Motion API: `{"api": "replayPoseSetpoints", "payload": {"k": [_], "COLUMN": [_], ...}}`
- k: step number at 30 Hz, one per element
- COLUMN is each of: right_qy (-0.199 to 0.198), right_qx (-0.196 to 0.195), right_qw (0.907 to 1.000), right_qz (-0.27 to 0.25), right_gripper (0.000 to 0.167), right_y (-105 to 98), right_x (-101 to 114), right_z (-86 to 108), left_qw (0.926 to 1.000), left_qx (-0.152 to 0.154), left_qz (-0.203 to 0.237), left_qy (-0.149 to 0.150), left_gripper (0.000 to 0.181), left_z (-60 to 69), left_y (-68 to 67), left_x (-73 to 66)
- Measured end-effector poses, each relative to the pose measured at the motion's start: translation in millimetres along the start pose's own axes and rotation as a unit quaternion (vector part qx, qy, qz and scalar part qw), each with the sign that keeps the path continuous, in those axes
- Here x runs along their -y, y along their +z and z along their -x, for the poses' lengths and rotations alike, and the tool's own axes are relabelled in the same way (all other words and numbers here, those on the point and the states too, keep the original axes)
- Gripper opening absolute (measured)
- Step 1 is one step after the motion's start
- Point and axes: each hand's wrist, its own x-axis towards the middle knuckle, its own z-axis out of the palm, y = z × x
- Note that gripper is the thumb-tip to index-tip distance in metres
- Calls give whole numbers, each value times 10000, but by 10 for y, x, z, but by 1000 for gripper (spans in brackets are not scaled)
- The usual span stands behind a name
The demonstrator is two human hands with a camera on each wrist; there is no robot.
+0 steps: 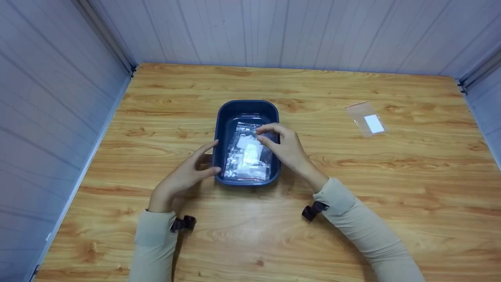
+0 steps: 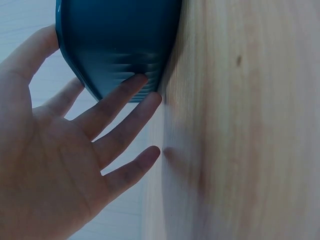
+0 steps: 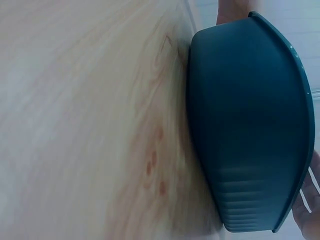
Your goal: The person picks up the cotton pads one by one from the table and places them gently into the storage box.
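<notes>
A dark blue plastic bin [image 1: 220,121] stands on the wooden table, holding several clear zip bags [image 1: 250,156] with white pieces inside, stacked flat. My left hand [image 1: 184,174] is at the bin's left side, thumb and index finger on the rim. In the left wrist view, the spread fingers of the left hand [image 2: 60,145] lie along the bin's outer wall [image 2: 115,45]. My right hand [image 1: 283,147] reaches over the right rim, thumb and index finger slightly apart above the bags. Its fingertips are hidden in the right wrist view behind the bin wall [image 3: 250,115].
One clear zip bag [image 1: 368,119] with a white rectangle [image 1: 374,123] lies on the wooden table [image 1: 391,176] to the right of the bin. Pale panelled walls [image 1: 266,31] border the table at the back and sides. Each sleeve cuff carries a small dark camera.
</notes>
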Motion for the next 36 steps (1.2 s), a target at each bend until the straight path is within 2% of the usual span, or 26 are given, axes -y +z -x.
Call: {"api": "replayPoseSetpoints", "payload": {"k": [9,18,29,30,36], "right_qy": [39,404,95,119,149], "right_qx": [-239,-476,-608,-609,-702], "right_qw": [9997,9980,9977,9975,9962], "right_qz": [35,110,293,332,501], "right_gripper": [20,22,20,20,20], "right_y": [-95,-205,-369,-379,-453], "right_x": [44,72,-28,23,13], "right_z": [14,20,28,36,48], "left_qw": [9998,9999,10000,10000,9998], "left_qx": [65,59,40,48,70], "left_qz": [160,107,40,44,17], "left_qy": [105,82,56,74,165], "left_gripper": [77,77,77,77,76], "left_z": [-12,-14,-11,-12,-13], "left_y": [1,-3,-6,-5,-10], "left_x": [23,21,10,13,21]}}
